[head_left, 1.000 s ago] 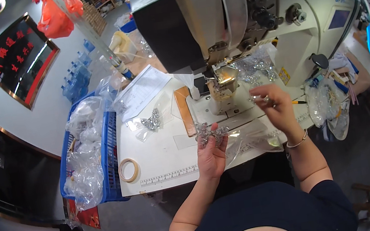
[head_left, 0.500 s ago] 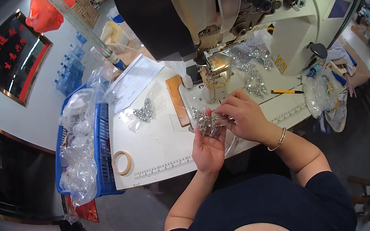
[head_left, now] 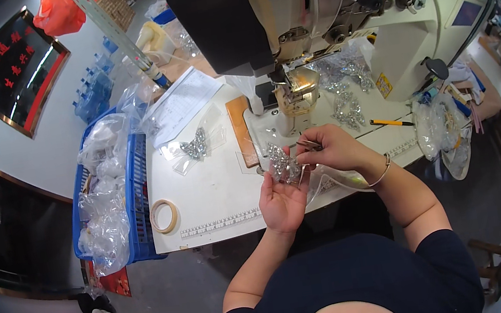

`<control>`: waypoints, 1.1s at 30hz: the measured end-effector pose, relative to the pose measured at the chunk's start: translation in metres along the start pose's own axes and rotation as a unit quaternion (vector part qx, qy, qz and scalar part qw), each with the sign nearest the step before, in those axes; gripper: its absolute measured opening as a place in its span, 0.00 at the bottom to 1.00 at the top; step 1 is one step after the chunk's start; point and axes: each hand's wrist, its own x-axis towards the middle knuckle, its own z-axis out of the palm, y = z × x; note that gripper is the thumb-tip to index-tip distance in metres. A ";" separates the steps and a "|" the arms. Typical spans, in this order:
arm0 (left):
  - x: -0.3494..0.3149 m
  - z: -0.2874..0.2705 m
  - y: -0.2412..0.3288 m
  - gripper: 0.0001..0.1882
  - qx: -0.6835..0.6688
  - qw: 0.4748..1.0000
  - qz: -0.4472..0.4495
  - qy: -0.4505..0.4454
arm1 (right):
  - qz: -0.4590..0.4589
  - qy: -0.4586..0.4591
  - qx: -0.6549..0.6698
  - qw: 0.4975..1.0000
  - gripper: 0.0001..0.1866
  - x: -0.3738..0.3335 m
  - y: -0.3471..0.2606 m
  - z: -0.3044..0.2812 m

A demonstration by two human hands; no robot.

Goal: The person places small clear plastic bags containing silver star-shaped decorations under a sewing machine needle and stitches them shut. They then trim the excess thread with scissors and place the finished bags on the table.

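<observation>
A silvery rhinestone butterfly piece [head_left: 282, 163] on clear film rests in my left hand [head_left: 283, 203], palm up, the thumb and fingers holding it in front of the sewing machine. My right hand [head_left: 335, 149] is closed at its right edge, fingertips touching the piece. A small slim metal tool [head_left: 309, 145] sticks out of the right fingers; its exact kind is not clear. Just beyond the hands stands the machine's needle area [head_left: 293, 88]. A similar sparkling butterfly piece [head_left: 195, 146] lies on clear film on the table to the left.
More sparkling pieces [head_left: 347, 109] lie right of the needle, near a yellow pencil [head_left: 391, 122]. A wooden block [head_left: 240, 133], paper sheets [head_left: 184, 105] and a tape roll [head_left: 164, 216] are on the white table [head_left: 217, 194]. A blue basket [head_left: 140, 199] of plastic bags stands left.
My right hand has shifted slightly right and turned, so the metal tool in its fingers shows more. My left hand stays nearly in place with the butterfly piece. The view has shifted slightly.
</observation>
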 end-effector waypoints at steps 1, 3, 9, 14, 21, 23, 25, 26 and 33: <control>0.001 -0.001 0.001 0.23 -0.011 1.000 -0.002 -0.001 | -0.015 -0.014 -0.003 1.000 0.06 -0.001 0.000 -0.001; 0.002 -0.001 0.003 0.23 -0.002 1.000 0.005 0.001 | -0.044 -0.043 -0.011 0.998 0.04 -0.003 -0.001 -0.005; 0.003 0.001 0.003 0.23 0.139 0.989 0.035 0.039 | -0.097 0.027 0.044 0.994 0.06 -0.025 -0.033 -0.012; 0.001 0.000 -0.001 0.22 0.134 0.990 0.037 0.010 | -0.018 -0.050 0.073 0.996 0.04 -0.035 -0.041 -0.006; -0.003 0.001 -0.004 0.22 0.126 0.991 0.037 0.000 | -0.056 0.136 0.054 0.988 0.06 -0.017 0.017 0.030; -0.004 0.001 -0.005 0.22 0.112 0.993 0.041 -0.005 | -0.060 0.165 0.037 0.984 0.06 -0.017 0.019 0.033; -0.005 -0.003 -0.003 0.22 0.123 0.991 0.039 -0.019 | -0.066 0.180 0.036 0.981 0.07 -0.018 0.018 0.036; -0.004 -0.003 -0.003 0.22 0.128 0.991 0.037 -0.027 | -0.069 0.189 0.034 0.979 0.07 -0.018 0.017 0.036; -0.006 0.006 -0.007 0.23 0.116 0.992 0.049 -0.030 | -0.082 0.240 -0.003 0.967 0.08 -0.023 0.019 0.045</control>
